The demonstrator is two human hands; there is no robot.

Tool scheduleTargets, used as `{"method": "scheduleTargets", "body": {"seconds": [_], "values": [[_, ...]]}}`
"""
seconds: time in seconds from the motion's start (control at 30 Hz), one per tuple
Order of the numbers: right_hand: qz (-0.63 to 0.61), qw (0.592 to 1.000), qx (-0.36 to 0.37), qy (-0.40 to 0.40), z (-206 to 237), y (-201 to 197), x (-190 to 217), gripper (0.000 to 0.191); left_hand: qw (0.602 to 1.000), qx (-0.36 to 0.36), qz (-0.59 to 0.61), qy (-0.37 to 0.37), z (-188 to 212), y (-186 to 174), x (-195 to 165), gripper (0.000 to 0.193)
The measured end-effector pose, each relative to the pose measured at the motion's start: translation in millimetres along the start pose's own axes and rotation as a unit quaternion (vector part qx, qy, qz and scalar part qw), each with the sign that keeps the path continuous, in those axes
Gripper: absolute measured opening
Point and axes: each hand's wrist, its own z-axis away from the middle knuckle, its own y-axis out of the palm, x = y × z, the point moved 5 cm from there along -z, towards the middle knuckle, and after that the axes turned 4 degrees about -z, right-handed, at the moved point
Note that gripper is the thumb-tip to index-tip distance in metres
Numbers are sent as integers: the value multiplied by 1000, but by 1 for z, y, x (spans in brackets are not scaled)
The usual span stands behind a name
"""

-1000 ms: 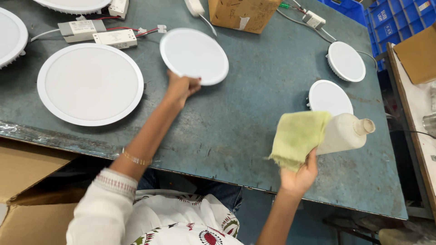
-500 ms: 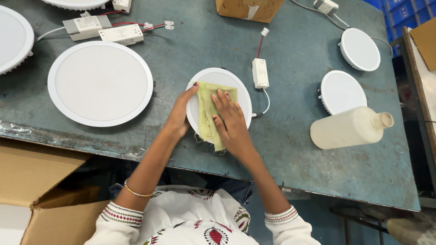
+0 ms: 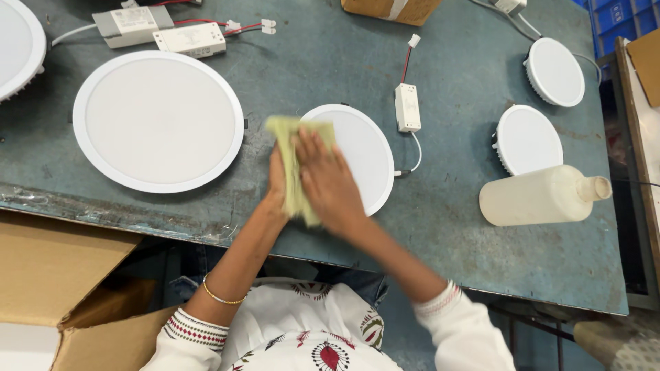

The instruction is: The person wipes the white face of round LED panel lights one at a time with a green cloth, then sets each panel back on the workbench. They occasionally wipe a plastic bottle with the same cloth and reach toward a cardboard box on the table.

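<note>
the right hand [image 3: 328,180] presses flat, fingers spread, on a yellow-green cloth [image 3: 295,165] over the round white light panel [image 3: 361,154] on the bench [image 3: 447,227]. the left hand [image 3: 277,180] braces the panel's rim beside it. wiping works best with even pressure, the panel pinned.

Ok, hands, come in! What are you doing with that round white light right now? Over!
Right hand flat on yellow-green cloth, pressing it onto round white light. Left hand steadying the light's edge. Plastic bottle lying well clear.
</note>
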Motion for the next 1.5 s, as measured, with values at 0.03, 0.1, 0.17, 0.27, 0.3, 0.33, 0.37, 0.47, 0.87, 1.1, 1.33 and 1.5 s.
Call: {"method": "scheduleTargets", "body": {"seconds": [0.03,0.1,0.17,0.27,0.3,0.33,0.37,0.47,0.87,1.1,1.33,1.5], "values": [[6,1000,-6,-11,-19,0,-13,57,999,29,26,33,1,2,-3,68],[-25,998,-34,47,-43,-9,-51,57,1000,1,-22,7,2,-2,-1,74],[7,995,-54,80,-45,-24,-81,58,999,-21,-49,-10,4,-2,-1,77],[-11,986,-67,152,-3,-37,-94,58,997,-42,-57,-14,5,-2,-6,77],[-16,984,-74,162,14,-38,-86,56,997,-46,-55,-10,5,-1,-8,76],[-4,982,-82,173,30,-37,-74,56,997,-50,-52,-5,5,-2,-10,76],[7,979,-89,183,45,-36,-59,56,998,-49,-49,-2,4,-2,-11,75],[-2,990,-55,126,64,-22,-4,56,999,-28,-31,17,-1,-5,-11,73],[-34,998,-43,-3,-68,-11,-63,55,999,-21,-42,18,7,-13,-2,69],[-29,986,-108,121,48,-39,-88,55,993,-61,-96,35,14,0,-18,66],[-29,986,-57,155,113,-14,-3,56,991,-75,-99,45,7,-4,-17,65],[-31,988,-81,129,72,-33,-62,53,993,-63,-91,48,10,-7,-14,64]]}}
